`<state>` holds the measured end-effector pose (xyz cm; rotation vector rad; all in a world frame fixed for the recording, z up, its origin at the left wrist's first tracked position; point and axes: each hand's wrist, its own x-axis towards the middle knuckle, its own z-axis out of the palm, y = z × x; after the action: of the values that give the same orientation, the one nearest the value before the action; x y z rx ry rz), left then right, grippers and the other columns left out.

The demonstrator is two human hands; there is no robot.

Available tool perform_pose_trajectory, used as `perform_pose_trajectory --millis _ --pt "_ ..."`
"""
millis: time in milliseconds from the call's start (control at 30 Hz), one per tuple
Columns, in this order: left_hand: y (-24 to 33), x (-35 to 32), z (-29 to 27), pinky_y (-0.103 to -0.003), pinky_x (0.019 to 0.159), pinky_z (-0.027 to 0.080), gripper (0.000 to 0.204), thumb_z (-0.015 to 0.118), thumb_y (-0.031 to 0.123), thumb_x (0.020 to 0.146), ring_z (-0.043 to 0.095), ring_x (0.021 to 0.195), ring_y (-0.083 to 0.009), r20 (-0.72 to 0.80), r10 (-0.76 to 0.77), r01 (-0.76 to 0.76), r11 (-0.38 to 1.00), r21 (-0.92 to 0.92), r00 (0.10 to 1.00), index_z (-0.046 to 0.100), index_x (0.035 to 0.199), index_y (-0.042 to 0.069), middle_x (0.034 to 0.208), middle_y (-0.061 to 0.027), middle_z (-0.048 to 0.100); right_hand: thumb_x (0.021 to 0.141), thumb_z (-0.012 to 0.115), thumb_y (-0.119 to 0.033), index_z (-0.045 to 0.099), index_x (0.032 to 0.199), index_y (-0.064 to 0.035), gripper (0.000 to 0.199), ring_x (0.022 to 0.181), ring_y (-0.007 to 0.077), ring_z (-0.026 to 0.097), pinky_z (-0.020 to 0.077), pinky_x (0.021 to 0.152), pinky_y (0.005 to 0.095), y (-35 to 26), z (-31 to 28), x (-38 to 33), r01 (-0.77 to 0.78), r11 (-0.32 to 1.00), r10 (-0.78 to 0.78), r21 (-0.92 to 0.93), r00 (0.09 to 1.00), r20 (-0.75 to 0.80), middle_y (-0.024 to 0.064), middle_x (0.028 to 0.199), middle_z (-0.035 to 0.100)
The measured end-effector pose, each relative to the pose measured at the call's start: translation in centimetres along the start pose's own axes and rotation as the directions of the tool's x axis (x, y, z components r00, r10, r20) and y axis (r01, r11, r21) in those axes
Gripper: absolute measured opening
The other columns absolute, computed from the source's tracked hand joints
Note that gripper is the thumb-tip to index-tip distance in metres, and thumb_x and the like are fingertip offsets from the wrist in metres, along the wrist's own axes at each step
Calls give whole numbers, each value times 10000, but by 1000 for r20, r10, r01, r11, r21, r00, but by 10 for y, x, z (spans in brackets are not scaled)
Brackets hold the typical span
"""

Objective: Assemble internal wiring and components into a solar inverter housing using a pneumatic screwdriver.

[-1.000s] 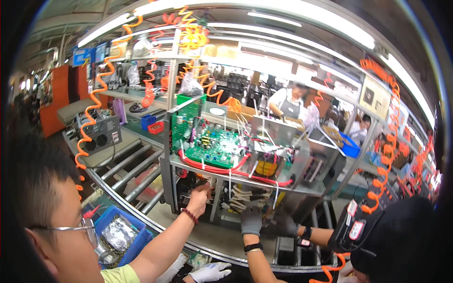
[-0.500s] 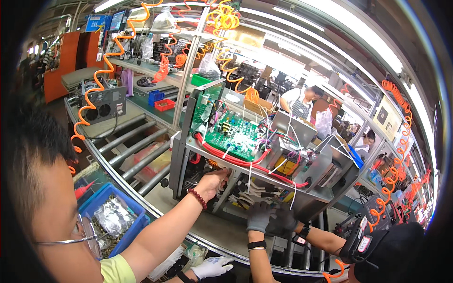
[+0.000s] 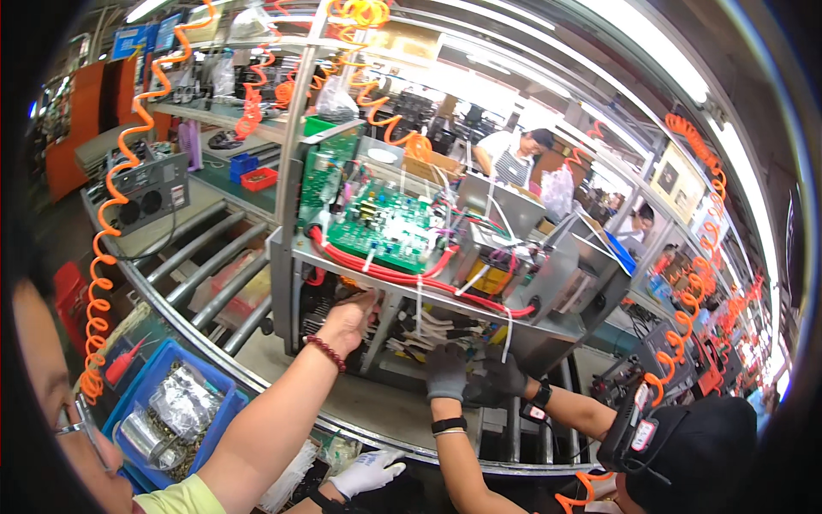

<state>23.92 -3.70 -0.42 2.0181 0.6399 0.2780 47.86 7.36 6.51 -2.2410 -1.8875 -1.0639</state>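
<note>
My left hand, in a white glove with a black wristband, comes in at the lower edge. Its fingers stretch to the right, apart from the thumb, and I see nothing in them. It is in front of the roller conveyor's curved near rail, beside a clear plastic bag. My right hand does not show. Beyond the rail stands a metal machine chassis with a green circuit board and thick red cables on top. Other people's hands are at its lower bay.
On the left, a co-worker's bare arm reaches into the chassis. A capped co-worker's grey-gloved hands work beside it. A blue bin holds small hardware and bags. Orange coiled hoses hang around; another grey unit stands farther left.
The view has shifted, so the chassis and conveyor appear farther left. My left hand stays low at the rail, a little farther left in the picture. The co-workers' hands remain at the chassis.
</note>
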Motion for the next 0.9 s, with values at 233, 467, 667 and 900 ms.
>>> perform_pose_trajectory --millis 233,467,667,900 --pt "-1 -8 6 -438 1007 446 370 495 260 968 568 1166 -381 -215 73 -63 997 53 974 600 1268 70 1230 -211 624 794 586 -219 707 742 -139 154 934 274 582 452 873 436 0 -3 0 12 999 -11 46 1000 -22 57 841 627" --pt "31 91 -61 -390 1066 396 546 521 306 991 508 1292 -308 -482 13 -229 891 -393 876 408 1416 -18 1365 -224 540 791 587 -228 710 745 -135 161 942 279 578 440 880 454 -2 -2 -4 -25 999 26 27 999 -44 61 835 631" --pt "61 140 -111 -370 1113 334 600 537 301 1001 426 1350 -296 -545 21 -233 918 -322 838 334 1452 -38 1425 -222 471 760 616 -211 673 708 -99 136 975 314 556 442 885 453 1 1 1 -87 996 92 34 977 -192 95 837 616" --pt "35 102 -124 -353 1004 442 605 583 238 975 552 1219 -242 -622 -57 -254 881 -400 781 332 1476 11 1370 -198 527 764 600 -164 651 823 -72 121 1034 330 541 452 905 456 -7 -13 -14 -138 967 192 213 946 -260 107 984 603"
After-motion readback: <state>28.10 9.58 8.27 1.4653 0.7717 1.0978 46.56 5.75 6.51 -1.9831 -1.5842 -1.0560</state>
